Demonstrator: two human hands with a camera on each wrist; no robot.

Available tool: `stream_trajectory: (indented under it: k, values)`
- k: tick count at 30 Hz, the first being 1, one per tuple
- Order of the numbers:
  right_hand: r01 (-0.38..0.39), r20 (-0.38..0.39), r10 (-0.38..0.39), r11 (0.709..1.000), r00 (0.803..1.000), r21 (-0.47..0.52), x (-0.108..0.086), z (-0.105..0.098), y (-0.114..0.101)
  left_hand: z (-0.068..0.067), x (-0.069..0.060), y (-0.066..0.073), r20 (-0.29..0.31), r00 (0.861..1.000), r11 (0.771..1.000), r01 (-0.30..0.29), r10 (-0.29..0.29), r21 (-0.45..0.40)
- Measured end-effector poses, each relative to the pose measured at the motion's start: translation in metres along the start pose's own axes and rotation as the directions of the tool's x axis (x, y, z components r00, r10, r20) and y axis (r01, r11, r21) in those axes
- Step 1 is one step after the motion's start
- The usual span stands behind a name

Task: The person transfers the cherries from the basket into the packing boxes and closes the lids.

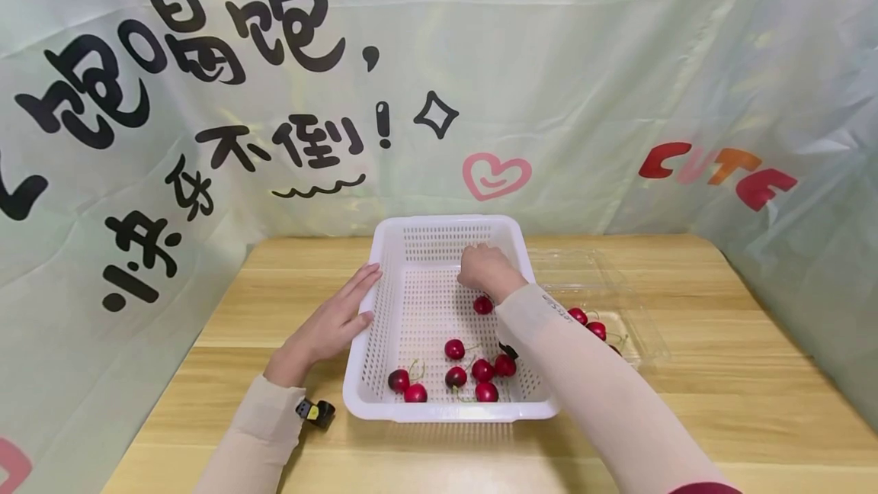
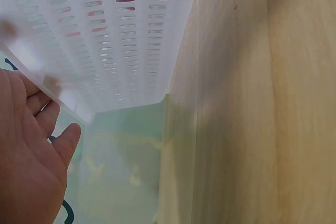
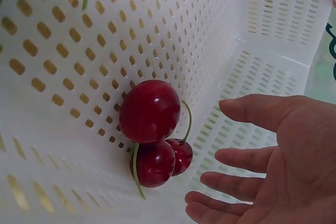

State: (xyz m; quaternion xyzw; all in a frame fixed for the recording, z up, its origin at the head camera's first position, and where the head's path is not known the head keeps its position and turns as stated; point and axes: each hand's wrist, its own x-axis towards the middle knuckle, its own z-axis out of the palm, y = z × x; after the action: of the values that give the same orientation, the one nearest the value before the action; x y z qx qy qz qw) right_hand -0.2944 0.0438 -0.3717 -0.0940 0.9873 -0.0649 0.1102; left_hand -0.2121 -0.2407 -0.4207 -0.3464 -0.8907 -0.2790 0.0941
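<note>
A white plastic basket (image 1: 439,412) with slotted walls stands on the table, holding several dark red cherries (image 1: 454,349) with green stems. Against its left rim, my left hand (image 1: 328,326) rests its fingertips, the fingers fairly straight. My right hand (image 1: 485,269) reaches inside, toward the far right part. In the right wrist view its fingers are spread loosely with nothing between them. Beside them lie three cherries (image 3: 150,111), touching one another and apart from the fingers. The head view shows one cherry (image 1: 483,304) just below that hand; the forearm partly covers the basket's right wall.
A clear plastic box (image 1: 641,311) with more cherries (image 1: 595,330) sits right of the basket, partly behind my right forearm. A small black object (image 1: 322,413) is at my left wrist. The wooden table (image 1: 727,372) meets a printed fabric backdrop (image 1: 583,97) at its back edge.
</note>
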Motion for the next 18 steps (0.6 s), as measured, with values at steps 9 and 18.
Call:
stream_trajectory:
  k: [9,18]
  values:
    - [0.033,0.036,-0.033,0.999,0.999,0.013,-0.0003,0.0018,-0.0002,-0.0007,0.0005,0.0008,-0.016,1.000,1.000,-0.007,0.007,-0.004]
    - [0.029,0.082,-0.028,1.000,0.996,-0.010,0.0019,0.0094,-0.0016,-0.0006,0.0000,0.0027,-0.011,1.000,1.000,-0.005,0.005,-0.005]
